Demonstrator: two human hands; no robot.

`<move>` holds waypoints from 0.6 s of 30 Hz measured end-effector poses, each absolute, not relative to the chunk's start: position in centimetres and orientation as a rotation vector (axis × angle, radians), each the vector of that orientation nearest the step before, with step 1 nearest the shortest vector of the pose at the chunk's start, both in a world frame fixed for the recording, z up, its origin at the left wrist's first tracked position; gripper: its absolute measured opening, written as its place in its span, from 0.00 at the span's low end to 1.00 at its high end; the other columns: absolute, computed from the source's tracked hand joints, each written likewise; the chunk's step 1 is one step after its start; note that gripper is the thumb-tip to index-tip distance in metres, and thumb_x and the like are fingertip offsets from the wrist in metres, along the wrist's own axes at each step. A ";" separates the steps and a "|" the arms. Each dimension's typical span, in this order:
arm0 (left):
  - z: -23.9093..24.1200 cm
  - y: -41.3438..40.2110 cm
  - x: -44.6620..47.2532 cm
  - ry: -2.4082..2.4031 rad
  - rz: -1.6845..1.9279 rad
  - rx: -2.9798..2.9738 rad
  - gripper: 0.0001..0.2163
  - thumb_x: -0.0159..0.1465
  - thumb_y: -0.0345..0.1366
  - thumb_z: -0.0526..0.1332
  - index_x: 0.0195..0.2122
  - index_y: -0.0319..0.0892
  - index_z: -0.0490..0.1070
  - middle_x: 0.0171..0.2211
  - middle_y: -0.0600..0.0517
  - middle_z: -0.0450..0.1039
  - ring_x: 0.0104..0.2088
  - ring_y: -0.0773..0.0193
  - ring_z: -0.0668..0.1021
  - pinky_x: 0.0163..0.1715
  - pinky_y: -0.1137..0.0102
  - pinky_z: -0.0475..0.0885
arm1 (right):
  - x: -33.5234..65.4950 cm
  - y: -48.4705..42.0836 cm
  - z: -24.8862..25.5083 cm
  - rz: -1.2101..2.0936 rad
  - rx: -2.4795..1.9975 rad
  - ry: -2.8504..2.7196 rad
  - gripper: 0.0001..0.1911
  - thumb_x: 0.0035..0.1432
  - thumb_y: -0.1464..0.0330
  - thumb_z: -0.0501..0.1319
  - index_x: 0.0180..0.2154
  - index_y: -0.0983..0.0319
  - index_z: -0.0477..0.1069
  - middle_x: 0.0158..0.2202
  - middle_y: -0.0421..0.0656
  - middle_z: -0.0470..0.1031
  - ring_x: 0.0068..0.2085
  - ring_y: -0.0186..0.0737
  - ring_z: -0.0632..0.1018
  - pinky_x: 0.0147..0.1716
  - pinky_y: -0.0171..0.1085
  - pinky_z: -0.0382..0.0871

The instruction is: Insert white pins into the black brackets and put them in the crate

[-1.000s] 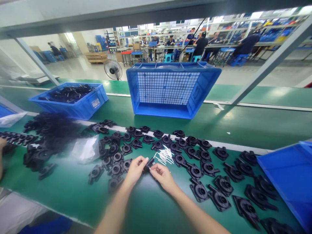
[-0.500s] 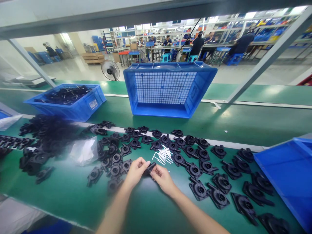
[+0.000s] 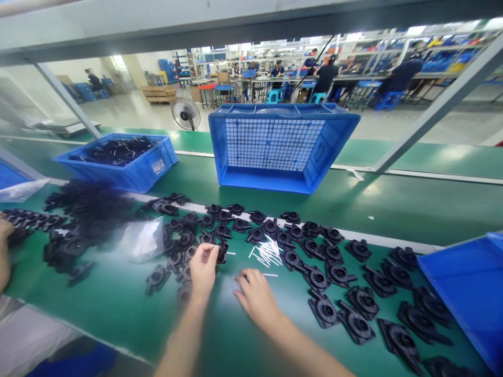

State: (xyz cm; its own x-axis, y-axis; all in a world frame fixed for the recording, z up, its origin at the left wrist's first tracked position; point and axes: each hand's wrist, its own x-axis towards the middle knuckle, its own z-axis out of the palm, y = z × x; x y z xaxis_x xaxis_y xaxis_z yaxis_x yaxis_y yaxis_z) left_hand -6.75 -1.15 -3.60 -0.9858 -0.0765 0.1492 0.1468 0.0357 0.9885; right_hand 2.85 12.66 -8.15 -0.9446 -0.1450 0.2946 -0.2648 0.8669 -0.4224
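My left hand (image 3: 203, 266) pinches a small black plastic housing (image 3: 222, 252) above the green table. A thin white rod (image 3: 231, 253) shows right beside that housing; whether it sits in it or lies behind I cannot tell. Lower and to the right, my right hand (image 3: 256, 294) is open close to the tabletop, thumb apart from its bent fingers. Just beyond its knuckles lies a single white rod (image 3: 270, 275). A loose pile of white rods (image 3: 269, 251) is farther back. Black round housings with spouts (image 3: 325, 310) lie spread to the right, more at the left.
An upended blue crate (image 3: 267, 180) stands at the back. A blue bin (image 3: 147, 173) of black parts is at back left, another blue bin (image 3: 463, 283) at right. A clear plastic bag (image 3: 143, 238) lies left. Another person's hand (image 3: 4, 230) shows at the left edge.
My hands have come apart. The left one carries the black housing up and left, while the right one has let go and dropped slightly toward the table. The view has shifted a little.
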 end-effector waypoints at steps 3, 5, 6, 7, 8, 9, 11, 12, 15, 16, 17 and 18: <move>-3.6 -0.7 -6.5 -2.170 -2.085 -0.151 0.12 0.57 0.43 0.61 0.29 0.39 0.68 0.24 0.54 0.66 0.25 0.70 0.70 0.24 0.77 0.65 | 2.1 12.0 -8.8 0.395 0.212 -2.858 0.03 0.59 0.72 0.57 0.36 0.61 0.68 0.35 0.44 0.69 0.36 0.44 0.68 0.35 0.41 0.62; -3.6 -0.4 -6.3 -2.191 -2.094 -0.173 0.12 0.57 0.43 0.61 0.29 0.39 0.68 0.24 0.55 0.66 0.25 0.70 0.69 0.24 0.77 0.65 | 1.3 12.9 -8.8 0.329 0.179 -2.850 0.04 0.59 0.74 0.56 0.35 0.61 0.68 0.34 0.44 0.69 0.36 0.44 0.67 0.35 0.41 0.61; -3.7 -0.3 -6.2 -2.200 -2.100 -0.177 0.12 0.57 0.43 0.61 0.29 0.39 0.67 0.24 0.55 0.66 0.25 0.70 0.69 0.25 0.77 0.66 | 0.9 13.7 -8.7 0.334 0.143 -2.830 0.05 0.58 0.75 0.56 0.35 0.61 0.69 0.35 0.44 0.70 0.37 0.44 0.67 0.35 0.41 0.61; -3.8 -0.2 -6.2 -2.213 -2.105 -0.184 0.11 0.57 0.43 0.61 0.29 0.39 0.67 0.24 0.55 0.66 0.25 0.70 0.70 0.26 0.77 0.66 | 0.5 14.7 -8.5 0.359 0.092 -2.797 0.05 0.58 0.76 0.56 0.36 0.62 0.69 0.36 0.45 0.70 0.38 0.45 0.67 0.36 0.41 0.60; -3.9 -0.2 -6.1 -2.232 -2.103 -0.199 0.11 0.58 0.43 0.61 0.29 0.39 0.67 0.25 0.54 0.66 0.26 0.70 0.70 0.26 0.76 0.66 | 0.3 15.7 -8.2 0.402 0.037 -2.751 0.06 0.59 0.76 0.55 0.37 0.62 0.68 0.37 0.45 0.70 0.39 0.45 0.67 0.37 0.41 0.60; -4.1 -0.2 -6.0 -2.257 -2.084 -0.222 0.11 0.58 0.43 0.60 0.30 0.39 0.67 0.25 0.54 0.66 0.26 0.69 0.70 0.27 0.76 0.67 | 0.2 16.8 -7.9 0.459 -0.016 -2.691 0.07 0.59 0.76 0.54 0.38 0.62 0.68 0.38 0.46 0.70 0.40 0.45 0.67 0.38 0.42 0.60; -4.4 -0.2 -5.9 -2.318 -1.978 -0.301 0.11 0.59 0.43 0.60 0.30 0.39 0.67 0.25 0.54 0.65 0.26 0.70 0.68 0.26 0.76 0.66 | 0.5 18.4 -7.4 0.590 -0.079 -2.547 0.07 0.61 0.76 0.53 0.38 0.62 0.67 0.39 0.46 0.70 0.42 0.45 0.67 0.39 0.42 0.60; -4.5 -0.2 -5.8 -2.344 -1.893 -0.352 0.10 0.59 0.42 0.60 0.30 0.40 0.67 0.25 0.54 0.64 0.25 0.70 0.68 0.26 0.76 0.65 | 0.8 18.8 -7.3 0.653 -0.082 -2.480 0.07 0.61 0.75 0.52 0.38 0.62 0.67 0.39 0.45 0.70 0.42 0.44 0.68 0.40 0.42 0.60; -4.7 0.0 -5.5 -2.357 -1.594 -0.519 0.08 0.60 0.40 0.59 0.31 0.40 0.67 0.27 0.54 0.65 0.24 0.70 0.67 0.25 0.75 0.64 | 2.6 18.7 -7.3 0.797 0.008 -2.383 0.06 0.62 0.75 0.51 0.39 0.62 0.66 0.37 0.45 0.71 0.41 0.43 0.68 0.40 0.42 0.60; -4.8 0.1 -5.4 -2.354 -1.500 -0.580 0.07 0.60 0.39 0.59 0.31 0.40 0.67 0.28 0.53 0.65 0.25 0.69 0.68 0.26 0.74 0.64 | 3.3 18.3 -7.5 0.831 0.065 -2.403 0.07 0.62 0.75 0.51 0.39 0.62 0.65 0.37 0.45 0.71 0.40 0.42 0.69 0.40 0.42 0.60; -4.9 0.2 -5.3 -2.367 -1.409 -0.642 0.07 0.61 0.39 0.59 0.31 0.41 0.67 0.28 0.53 0.66 0.27 0.68 0.69 0.28 0.74 0.65 | 3.9 17.9 -7.8 0.856 0.131 -2.451 0.07 0.62 0.75 0.51 0.39 0.61 0.65 0.36 0.45 0.71 0.39 0.42 0.69 0.40 0.42 0.61; -5.0 0.2 -5.3 -2.397 -1.318 -0.687 0.06 0.61 0.39 0.58 0.31 0.41 0.67 0.28 0.53 0.66 0.27 0.68 0.70 0.29 0.73 0.66 | 4.4 17.4 -8.1 0.869 0.197 -2.518 0.07 0.62 0.74 0.51 0.39 0.61 0.65 0.36 0.45 0.71 0.39 0.41 0.69 0.39 0.41 0.61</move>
State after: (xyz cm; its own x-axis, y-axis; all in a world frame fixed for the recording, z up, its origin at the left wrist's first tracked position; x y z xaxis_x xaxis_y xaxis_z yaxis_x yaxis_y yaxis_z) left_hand -5.32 0.23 -5.05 -0.8332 0.2562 0.4900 0.5511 0.4586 0.6972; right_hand 4.43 17.38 -8.07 -0.8811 0.0159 0.4727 -0.2789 0.7897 -0.5464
